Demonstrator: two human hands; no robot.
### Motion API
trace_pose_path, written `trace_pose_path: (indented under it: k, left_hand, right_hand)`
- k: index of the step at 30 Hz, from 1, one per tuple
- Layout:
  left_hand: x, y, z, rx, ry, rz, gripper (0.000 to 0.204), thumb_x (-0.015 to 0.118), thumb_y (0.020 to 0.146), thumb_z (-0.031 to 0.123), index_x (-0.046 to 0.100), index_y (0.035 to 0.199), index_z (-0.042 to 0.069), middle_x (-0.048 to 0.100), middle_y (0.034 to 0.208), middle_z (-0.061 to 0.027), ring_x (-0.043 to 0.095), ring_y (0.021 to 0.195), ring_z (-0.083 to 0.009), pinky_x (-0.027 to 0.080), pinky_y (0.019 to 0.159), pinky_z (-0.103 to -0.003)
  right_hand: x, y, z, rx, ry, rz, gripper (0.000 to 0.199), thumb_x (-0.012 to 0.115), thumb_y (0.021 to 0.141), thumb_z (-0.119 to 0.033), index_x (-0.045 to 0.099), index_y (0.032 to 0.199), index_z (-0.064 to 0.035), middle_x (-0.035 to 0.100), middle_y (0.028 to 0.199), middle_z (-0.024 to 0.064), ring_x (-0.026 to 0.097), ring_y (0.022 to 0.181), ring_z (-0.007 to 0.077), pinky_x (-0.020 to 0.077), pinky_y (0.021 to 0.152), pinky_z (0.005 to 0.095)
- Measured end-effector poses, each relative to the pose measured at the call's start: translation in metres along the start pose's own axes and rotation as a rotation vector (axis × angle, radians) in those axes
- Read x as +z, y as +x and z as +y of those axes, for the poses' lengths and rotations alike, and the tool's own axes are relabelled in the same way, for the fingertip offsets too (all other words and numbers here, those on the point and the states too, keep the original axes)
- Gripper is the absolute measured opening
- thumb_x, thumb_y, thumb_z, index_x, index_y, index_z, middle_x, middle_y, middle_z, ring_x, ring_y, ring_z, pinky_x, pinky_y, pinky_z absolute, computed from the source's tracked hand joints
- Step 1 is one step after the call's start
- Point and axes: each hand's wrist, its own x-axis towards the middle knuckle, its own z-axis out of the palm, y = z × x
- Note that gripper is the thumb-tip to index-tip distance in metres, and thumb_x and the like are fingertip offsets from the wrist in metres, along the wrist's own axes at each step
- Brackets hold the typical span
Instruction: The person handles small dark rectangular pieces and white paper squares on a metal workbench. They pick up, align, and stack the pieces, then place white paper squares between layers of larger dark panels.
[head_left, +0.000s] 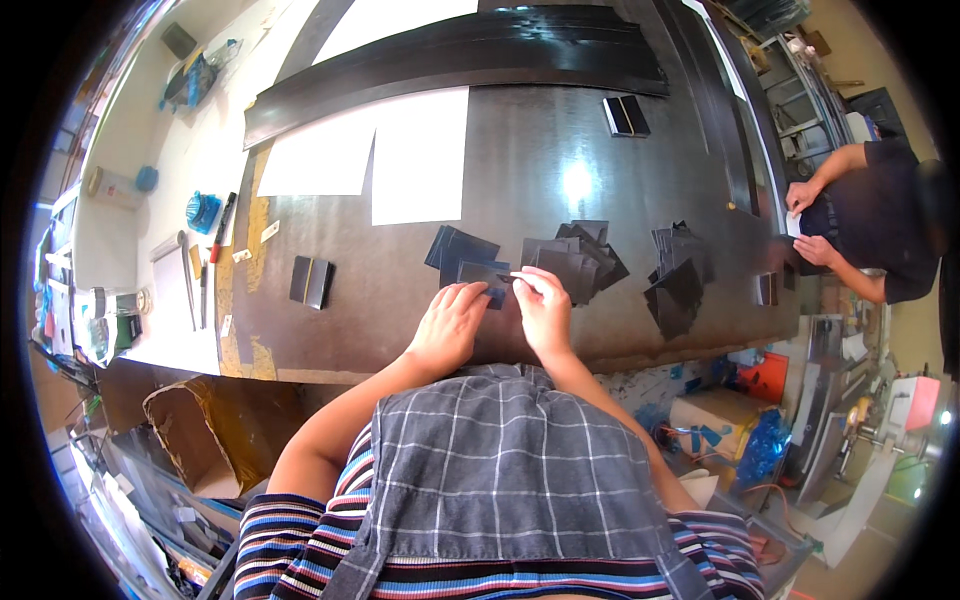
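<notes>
In front of my body, a thin dark rectangular piece (pixel 484 271) lies between my hands. My left hand (pixel 447 325) is closed at its near left edge, fingers together and thumb mostly hidden. My right hand (pixel 545 312) pinches the piece's right corner between thumb and fingertips. Just beyond it is a small group of dark blue rectangular pieces (pixel 455 246), partly covered. To the right of that spreads a loose pile of dark grey pieces (pixel 580 256), and farther right another overlapping pile (pixel 678 285).
Banded dark bundles lie at left (pixel 312 282), far right (pixel 626 116) and right edge (pixel 766 289). Long black sheets (pixel 450 62) and white paper (pixel 420 165) cover the table's far side. A co-worker (pixel 880 220) handles something white at right. An open cardboard box (pixel 195 440) stands below the left edge.
</notes>
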Motion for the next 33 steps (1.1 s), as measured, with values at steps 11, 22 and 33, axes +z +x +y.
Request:
trace_pose_path:
  k: [11,22,33]
  left_hand:
    - [-0.006,-0.004,0.003,0.060,-0.102,0.067,0.040,0.059,0.069,-0.005,0.063,0.108,0.004,0.057,0.115,-0.0121,0.056,0.104,-0.0331,0.046,0.093,-0.046]
    - [0.011,0.005,0.001,-0.156,0.097,-0.072,0.055,0.062,0.069,-0.002,0.060,0.123,0.011,0.048,0.136,-0.0135,0.051,0.113,-0.0338,0.044,0.095,-0.045]
    - [0.006,-0.004,-0.003,-0.119,0.068,-0.129,0.054,0.061,0.069,0.002,0.059,0.123,0.009,0.040,0.148,-0.0158,0.048,0.122,-0.0353,0.042,0.099,-0.046]
  right_hand:
    - [-0.025,0.014,0.026,0.106,0.011,-0.144,0.017,0.063,0.091,-0.009,0.071,0.101,0.0022,0.069,0.078,0.0024,0.063,0.066,0.0081,0.0509,0.060,0.0242]
    - [-0.009,0.026,-0.003,-0.608,-0.515,-0.073,0.008,0.071,0.076,-0.009,0.071,0.083,-0.0106,0.062,0.090,0.0050,0.060,0.093,0.0269,0.0491,0.081,0.0393]
    - [0.005,0.015,-0.004,-0.652,-0.483,-0.138,0.013,0.070,0.075,-0.007,0.070,0.088,-0.0083,0.062,0.087,0.0047,0.059,0.090,0.0259,0.0489,0.080,0.0387]
